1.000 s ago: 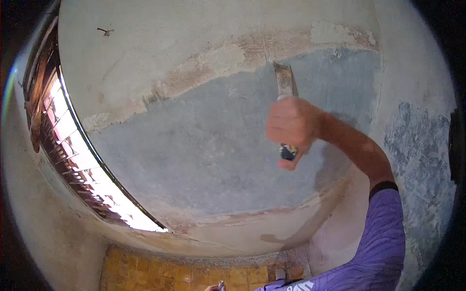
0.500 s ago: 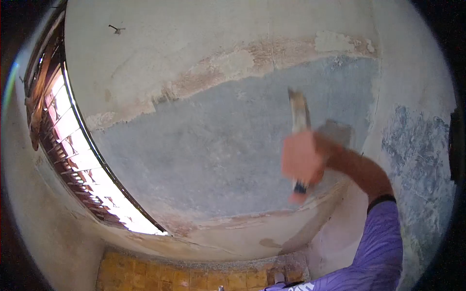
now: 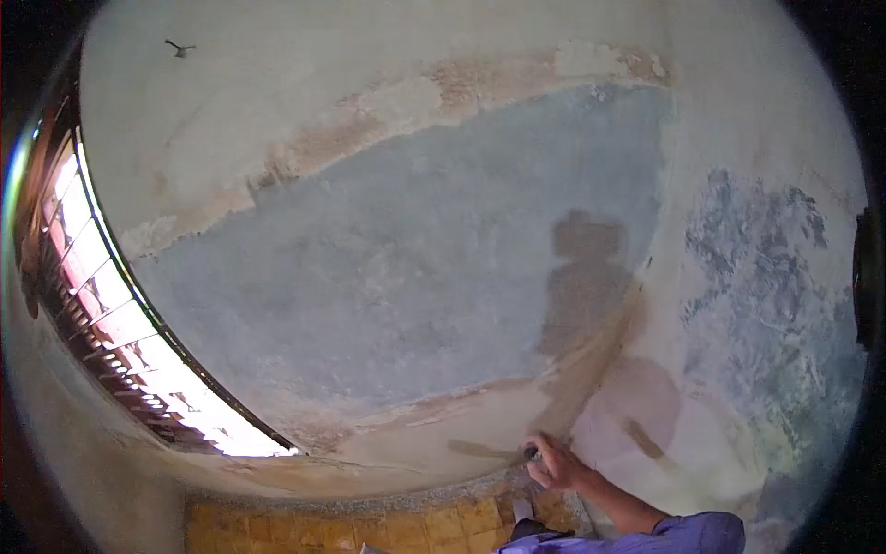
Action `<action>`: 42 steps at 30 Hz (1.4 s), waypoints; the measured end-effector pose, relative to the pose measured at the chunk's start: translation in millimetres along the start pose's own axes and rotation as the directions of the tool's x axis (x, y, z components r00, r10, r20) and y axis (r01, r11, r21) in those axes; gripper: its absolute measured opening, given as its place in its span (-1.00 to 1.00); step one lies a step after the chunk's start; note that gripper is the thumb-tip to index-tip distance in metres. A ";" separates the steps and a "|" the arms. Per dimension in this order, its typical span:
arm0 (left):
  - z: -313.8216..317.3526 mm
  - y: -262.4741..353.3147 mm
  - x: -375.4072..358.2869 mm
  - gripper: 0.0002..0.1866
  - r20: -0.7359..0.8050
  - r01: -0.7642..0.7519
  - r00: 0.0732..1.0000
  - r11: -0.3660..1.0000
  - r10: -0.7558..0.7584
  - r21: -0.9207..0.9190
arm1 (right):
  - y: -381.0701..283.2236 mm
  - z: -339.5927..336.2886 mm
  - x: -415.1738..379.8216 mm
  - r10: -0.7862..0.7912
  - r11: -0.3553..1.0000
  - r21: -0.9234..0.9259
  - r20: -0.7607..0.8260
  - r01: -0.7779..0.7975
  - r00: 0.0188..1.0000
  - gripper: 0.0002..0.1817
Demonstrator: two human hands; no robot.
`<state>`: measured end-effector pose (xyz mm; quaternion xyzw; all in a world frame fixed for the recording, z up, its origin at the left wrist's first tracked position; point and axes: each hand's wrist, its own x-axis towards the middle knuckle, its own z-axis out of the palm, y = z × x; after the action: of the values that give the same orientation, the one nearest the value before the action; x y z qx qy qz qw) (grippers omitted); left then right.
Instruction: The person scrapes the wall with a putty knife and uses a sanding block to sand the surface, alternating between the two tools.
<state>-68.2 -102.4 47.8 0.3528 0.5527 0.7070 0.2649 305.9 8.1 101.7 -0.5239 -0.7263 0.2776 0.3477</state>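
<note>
Low in the view, right of centre, my right hand is closed around a tool. Only the tool's dark, rounded end shows at the fingers; the rest is hidden, and I cannot make out its type. The hand is in front of the lower edge of a wall with a large grey-blue patch bordered by rough, pinkish-brown bare plaster. My right arm, in a purple sleeve, reaches in from the lower right. My left hand is out of view.
A bright barred window runs down the left side. The right wall has mottled blue-grey patches. Yellow-brown floor tiles lie along the bottom. A metal hook sticks out at the upper left. Shadows fall on the wall and corner.
My right hand has dropped from mid-wall to near the wall's foot, still gripping the tool. Its long pale part, upright before, no longer shows. The view has shifted slightly right.
</note>
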 end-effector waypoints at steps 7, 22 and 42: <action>9.4 -22.0 -10.0 -0.89 0.364 0.106 0.918 0.983 -0.155 0.151 | 45.2 56.5 -110.1 0.116 0.927 -0.349 -0.075 -0.135 0.990 -0.53; 89.2 32.0 -20.7 -0.48 0.586 0.064 0.595 0.759 -0.551 0.648 | 35.0 73.7 -161.2 0.906 0.166 0.878 0.044 -0.449 0.421 -0.89; 231.1 14.1 -61.1 -0.76 0.433 0.605 0.677 0.785 -0.595 0.132 | 70.9 -52.5 -50.2 0.547 0.298 0.887 0.145 -0.353 0.824 -0.76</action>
<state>152.3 -15.2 81.2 0.3033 0.5525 0.4847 0.6065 398.4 -16.7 68.3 -0.4680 -0.2566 0.6500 0.5409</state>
